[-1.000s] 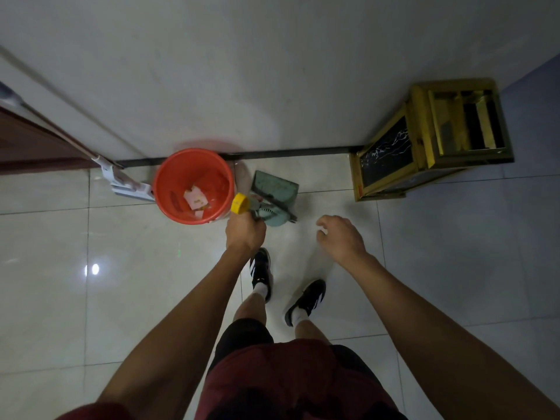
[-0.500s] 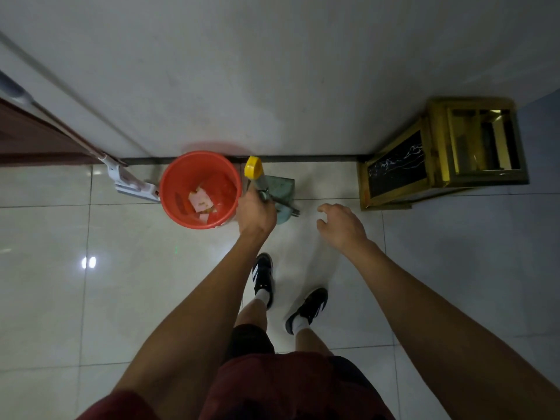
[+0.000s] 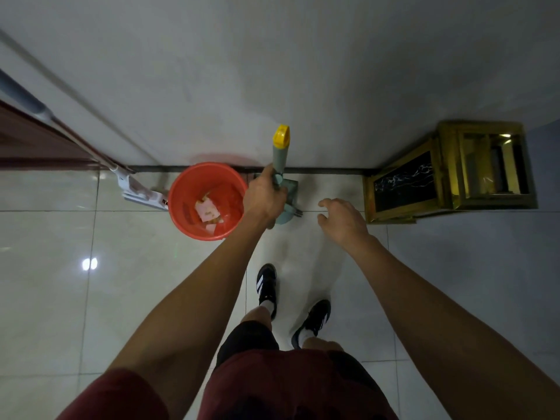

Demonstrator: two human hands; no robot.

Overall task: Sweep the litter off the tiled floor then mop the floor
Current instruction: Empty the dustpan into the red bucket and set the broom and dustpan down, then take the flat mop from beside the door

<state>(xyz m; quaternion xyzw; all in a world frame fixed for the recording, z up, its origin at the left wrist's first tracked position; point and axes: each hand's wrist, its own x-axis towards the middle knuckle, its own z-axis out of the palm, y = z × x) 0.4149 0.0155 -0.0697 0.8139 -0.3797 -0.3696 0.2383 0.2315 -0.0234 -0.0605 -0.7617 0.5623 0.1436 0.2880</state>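
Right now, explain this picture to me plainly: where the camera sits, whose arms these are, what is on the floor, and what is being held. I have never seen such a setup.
There is no machine here. A person wears a wide-angle camera on the head, so you look down past their own arms, shorts and shoes onto a tiled floor. The left hand grips the green handle with a yellow end cap, which appears to belong to the green dustpan standing by the wall. The right hand hangs loosely curled and holds nothing. Beside the dustpan stands an orange bucket with paper scraps inside. Left of it a flat mop leans against the wall. At right sits a gold-framed stand.
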